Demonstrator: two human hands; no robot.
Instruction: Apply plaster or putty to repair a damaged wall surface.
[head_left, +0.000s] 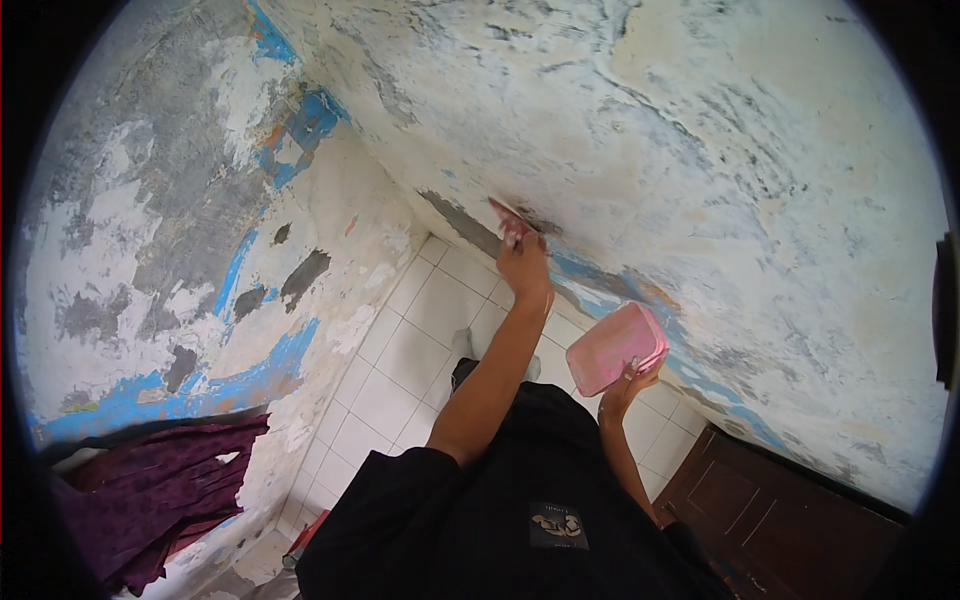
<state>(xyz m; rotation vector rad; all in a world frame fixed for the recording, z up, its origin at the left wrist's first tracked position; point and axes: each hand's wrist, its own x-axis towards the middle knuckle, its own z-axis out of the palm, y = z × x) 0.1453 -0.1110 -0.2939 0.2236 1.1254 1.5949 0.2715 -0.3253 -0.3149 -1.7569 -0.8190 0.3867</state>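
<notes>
My left hand [522,258] reaches up to the patchy wall [720,130], its fingers closed on a reddish, flat-edged putty spreader [509,214]. The spreader's edge rests at the wall beside a dark grey smudge, low down near the floor. To the right and closer to me, my right hand [637,382] grips a pink plastic tub [612,348] by its rim end. The tub is tilted close to the wall, and whitish smears mark my fingers. What it contains is hard to make out. Blue paint, grey plaster and white filler show on the wall.
A second patchy wall [150,240] meets the first at a corner on the left. Dark purple cloth [165,490] hangs at its lower part. White tiles [400,345] cover the floor around my feet. A brown panelled wooden piece [770,510] stands at the lower right.
</notes>
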